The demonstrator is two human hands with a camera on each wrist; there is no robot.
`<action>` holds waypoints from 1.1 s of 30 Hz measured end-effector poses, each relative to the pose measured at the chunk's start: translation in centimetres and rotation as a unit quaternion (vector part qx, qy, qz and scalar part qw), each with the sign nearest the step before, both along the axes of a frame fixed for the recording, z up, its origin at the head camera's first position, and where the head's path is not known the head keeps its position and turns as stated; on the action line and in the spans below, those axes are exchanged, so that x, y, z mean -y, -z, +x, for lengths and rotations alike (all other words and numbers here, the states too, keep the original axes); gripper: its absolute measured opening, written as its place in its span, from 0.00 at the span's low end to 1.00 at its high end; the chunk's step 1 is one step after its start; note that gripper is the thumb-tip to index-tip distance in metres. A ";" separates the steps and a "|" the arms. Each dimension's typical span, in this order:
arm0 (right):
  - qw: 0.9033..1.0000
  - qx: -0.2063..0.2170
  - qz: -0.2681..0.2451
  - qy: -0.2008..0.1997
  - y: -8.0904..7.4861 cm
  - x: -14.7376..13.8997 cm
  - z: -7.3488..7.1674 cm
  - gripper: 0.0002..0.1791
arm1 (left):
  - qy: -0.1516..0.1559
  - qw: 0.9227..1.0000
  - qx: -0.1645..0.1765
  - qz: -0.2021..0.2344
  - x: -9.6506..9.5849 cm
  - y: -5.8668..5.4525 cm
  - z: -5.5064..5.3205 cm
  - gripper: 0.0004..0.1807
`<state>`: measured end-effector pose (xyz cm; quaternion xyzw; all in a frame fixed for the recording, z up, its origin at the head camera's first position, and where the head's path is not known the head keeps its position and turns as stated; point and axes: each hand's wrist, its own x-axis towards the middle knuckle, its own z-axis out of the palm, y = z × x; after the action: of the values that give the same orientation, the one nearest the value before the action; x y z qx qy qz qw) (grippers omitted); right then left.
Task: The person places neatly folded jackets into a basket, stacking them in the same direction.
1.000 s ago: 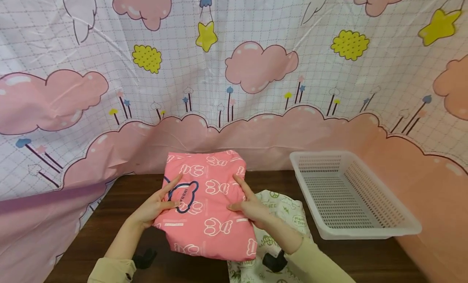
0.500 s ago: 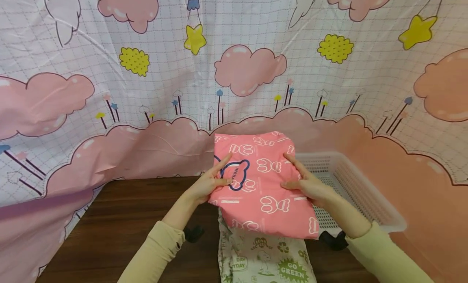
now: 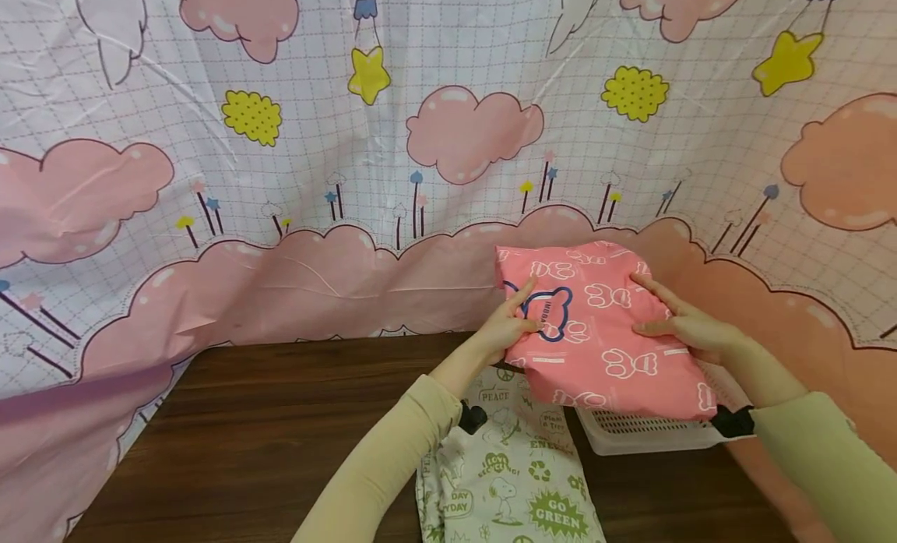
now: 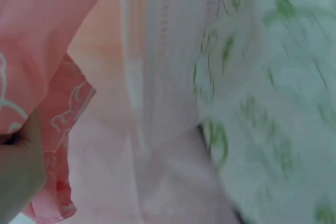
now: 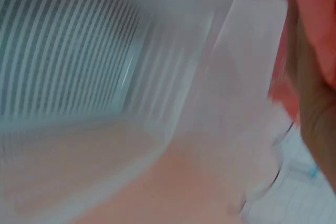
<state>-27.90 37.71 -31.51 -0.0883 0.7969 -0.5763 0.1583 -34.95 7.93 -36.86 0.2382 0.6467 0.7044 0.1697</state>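
Note:
A folded pink cloth (image 3: 596,348) with white outline prints and a blue bear outline hangs in the air at the right of the head view. My left hand (image 3: 499,330) grips its left side, thumb on top. On the opposite side my right hand (image 3: 690,329) holds it the same way, the other fingers hidden underneath. Below the cloth stands a white slotted plastic basket (image 3: 641,440), mostly covered from the head camera. The right wrist view looks into the basket (image 5: 68,51), where only its slotted bottom and walls show.
A white cloth with green prints (image 3: 501,473) lies on the dark wooden table (image 3: 280,418), just left of the basket. A patterned curtain (image 3: 336,286) with pink clouds closes off the back and sides.
Both hands have carried the pink cloth from the middle of the table up and to the right, over the basket. The green-printed cloth is now more exposed. The head view has shifted slightly.

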 end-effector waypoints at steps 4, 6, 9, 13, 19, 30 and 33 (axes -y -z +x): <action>0.999 0.009 0.042 0.005 0.2 -2.8 -0.9 0.51 | -0.028 1.000 0.007 0.012 -3.4 1.3 -0.7 0.46; 0.998 0.018 0.054 0.003 0.5 -3.7 -1.1 0.51 | -0.038 0.999 0.017 0.011 -4.6 1.9 -0.8 0.46; 0.997 0.025 0.070 -0.004 1.0 -4.9 -1.4 0.52 | -0.048 0.998 0.034 0.011 -6.1 2.8 -1.0 0.46; 0.996 0.036 0.083 -0.003 1.7 -6.6 -2.0 0.52 | -0.060 0.997 0.043 0.010 -7.8 3.4 -0.8 0.47; 0.996 0.044 0.075 0.001 2.8 -8.4 -3.0 0.51 | -0.086 0.995 0.039 -0.025 -9.7 3.3 -0.4 0.49; 0.993 0.061 0.100 -0.022 7.0 -9.8 -3.4 0.50 | -0.093 0.989 0.086 -0.077 -11.9 5.4 0.8 0.53; 0.992 0.082 0.091 -0.022 8.0 -9.9 -3.3 0.50 | -0.100 0.984 0.086 -0.121 -12.5 5.4 1.3 0.51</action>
<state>-31.23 47.56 -39.48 -0.0437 0.8283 -0.5029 0.2429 -33.63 20.45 -42.28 0.0881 0.7308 0.6521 0.1812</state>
